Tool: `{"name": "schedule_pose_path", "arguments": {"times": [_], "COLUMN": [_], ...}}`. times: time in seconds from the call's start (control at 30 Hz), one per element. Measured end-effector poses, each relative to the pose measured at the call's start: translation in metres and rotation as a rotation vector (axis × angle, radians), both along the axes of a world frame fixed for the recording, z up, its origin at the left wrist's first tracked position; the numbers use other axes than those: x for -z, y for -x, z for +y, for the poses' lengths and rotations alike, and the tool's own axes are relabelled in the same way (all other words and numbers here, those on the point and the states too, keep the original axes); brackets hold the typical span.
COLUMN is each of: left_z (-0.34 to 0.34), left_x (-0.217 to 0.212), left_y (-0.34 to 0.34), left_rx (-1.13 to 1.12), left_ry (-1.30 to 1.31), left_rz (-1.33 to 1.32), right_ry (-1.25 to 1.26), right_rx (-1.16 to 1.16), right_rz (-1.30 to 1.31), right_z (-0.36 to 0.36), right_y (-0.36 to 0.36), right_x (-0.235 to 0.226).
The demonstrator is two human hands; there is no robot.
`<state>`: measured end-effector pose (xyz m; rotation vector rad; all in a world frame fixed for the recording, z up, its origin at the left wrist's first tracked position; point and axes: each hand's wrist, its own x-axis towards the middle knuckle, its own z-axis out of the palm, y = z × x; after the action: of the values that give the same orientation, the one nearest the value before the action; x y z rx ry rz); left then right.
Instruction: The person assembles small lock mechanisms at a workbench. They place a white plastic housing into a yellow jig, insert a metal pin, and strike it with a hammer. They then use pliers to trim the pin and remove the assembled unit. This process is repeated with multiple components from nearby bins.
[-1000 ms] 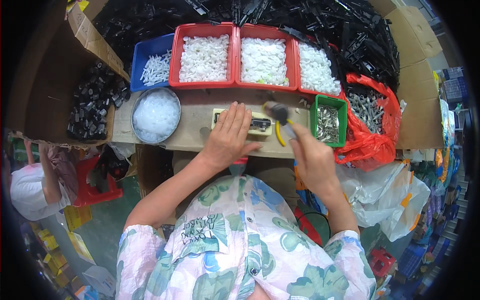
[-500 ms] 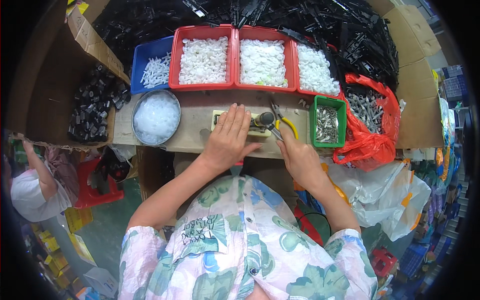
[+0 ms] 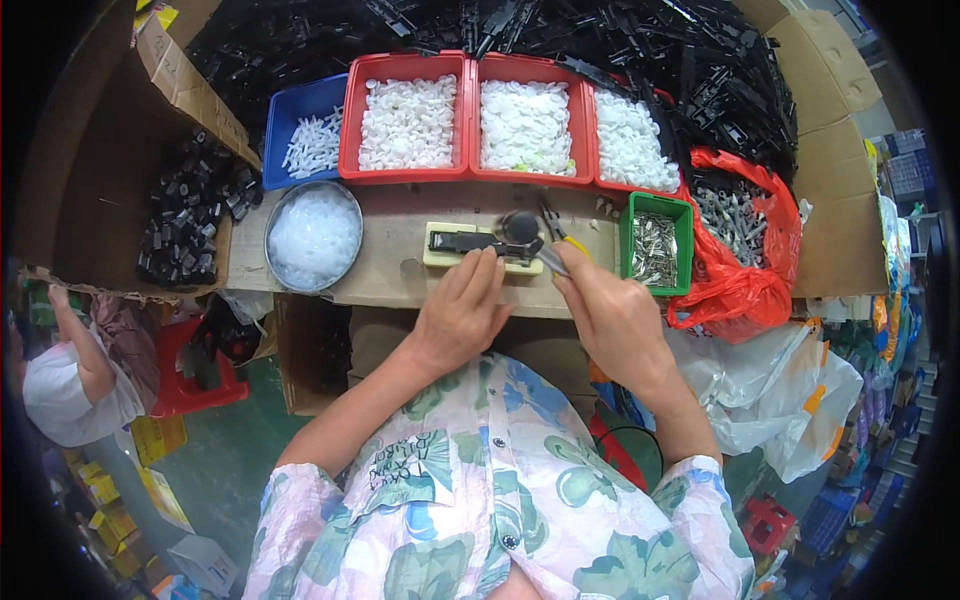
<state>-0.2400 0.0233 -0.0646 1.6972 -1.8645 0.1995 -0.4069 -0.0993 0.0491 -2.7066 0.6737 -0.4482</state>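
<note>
A cream block (image 3: 437, 258) lies on the cardboard-covered bench with a long black plastic part (image 3: 462, 241) seated in it. My left hand (image 3: 455, 318) reaches in from the near side, its fingers held together and the fingertips gripping the part's near edge. In my right hand (image 3: 622, 325) is a hammer (image 3: 521, 228), held by its metal handle. The dark round head, slightly blurred, hovers at the right end of the part; whether it touches cannot be made out. Just behind the hammer lie yellow-handled pliers (image 3: 573, 243), partly hidden by it and by my right hand.
Red bins (image 3: 473, 165) of white pieces and a blue bin (image 3: 275, 150) line the back. A metal bowl (image 3: 270, 262) sits left, a green tray (image 3: 683, 235) of metal pins right, beside a red bag (image 3: 735, 300). Black parts (image 3: 690, 70) heap behind; a cardboard box (image 3: 90, 180) flanks the left.
My left hand has drawn back toward me from over the block, uncovering the black part. The hammer head has shifted slightly, and my right hand has moved a little right and nearer.
</note>
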Motion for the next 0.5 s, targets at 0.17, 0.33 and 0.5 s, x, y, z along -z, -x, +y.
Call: {"name": "schedule_pose_path", "arguments": {"times": [0.17,0.33,0.5], "left_z": [-0.002,0.0,0.0], "left_x": [0.005,0.008,0.008], "left_y": [0.001,-0.002,0.001], "left_rx": [0.014,0.038,0.024], "left_ry": [0.022,0.032,0.06], "left_rz": [0.019,0.023,0.037], "right_ry": [-0.003,-0.05,-0.03], "right_rx": [-0.071,-0.117,-0.107], "right_rz": [-0.124,0.019,0.03], "right_z": [0.0,-0.002,-0.007], "right_y": [-0.024,-0.032,-0.033], "right_x": [0.006,0.015,0.031]}}
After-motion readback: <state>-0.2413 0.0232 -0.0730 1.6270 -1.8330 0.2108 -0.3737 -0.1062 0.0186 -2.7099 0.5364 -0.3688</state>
